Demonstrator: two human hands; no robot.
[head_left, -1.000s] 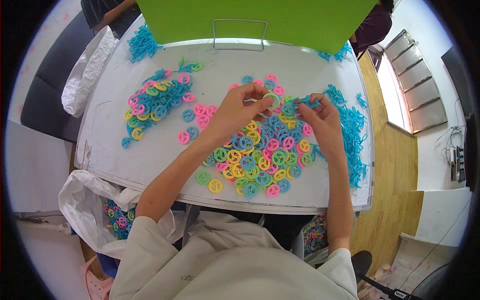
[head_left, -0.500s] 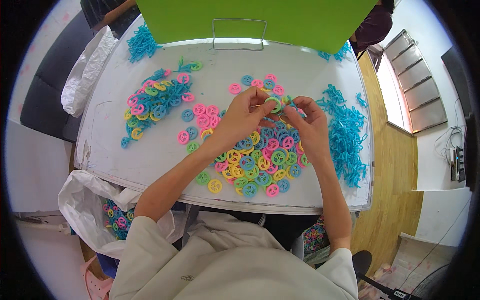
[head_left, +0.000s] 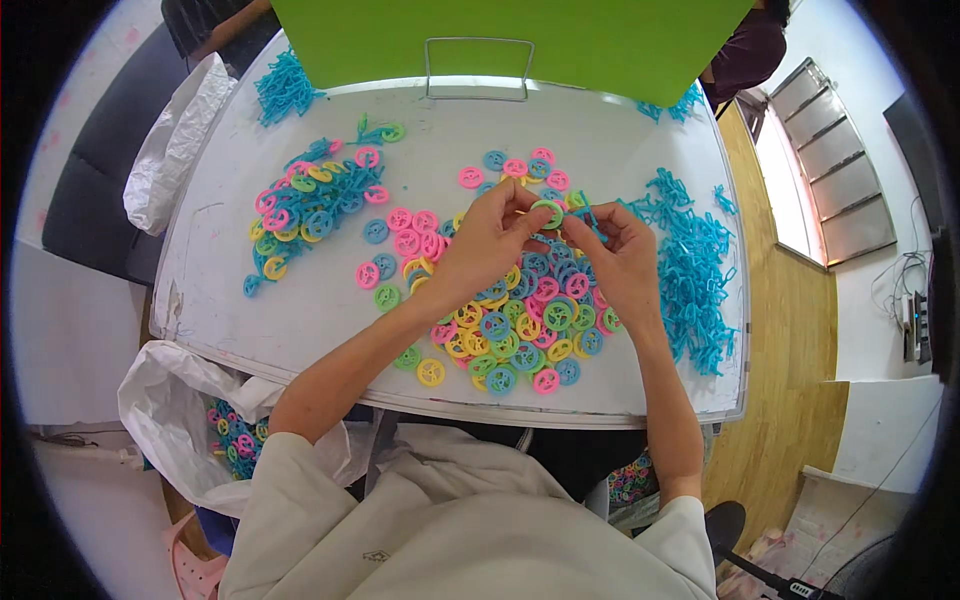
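Over the table's middle, my left hand (head_left: 487, 238) pinches a green plastic wheel (head_left: 548, 213) between thumb and fingers. Right beside it, my right hand (head_left: 627, 262) is closed on a small blue plastic piece (head_left: 591, 216), its thumb close to the wheel's edge. Whether the piece has joined the wheel is hidden by my fingers. Below both hands spreads a pile of loose wheels (head_left: 495, 326) in pink, yellow, green and blue. A heap of blue plastic pieces (head_left: 697, 290) lies to the right of my right hand.
Blue pieces with wheels on them (head_left: 335, 200) form a heap on the left. A green panel (head_left: 560, 45) with a wire handle (head_left: 479, 41) stands at the far edge. At lower left hangs a white sack (head_left: 165, 400) of mixed parts. Other people sit beyond both far corners.
My right hand has shifted slightly, and more of the blue piece now shows between its fingers. The green wheel stays in my left hand, turned a little more face-up.
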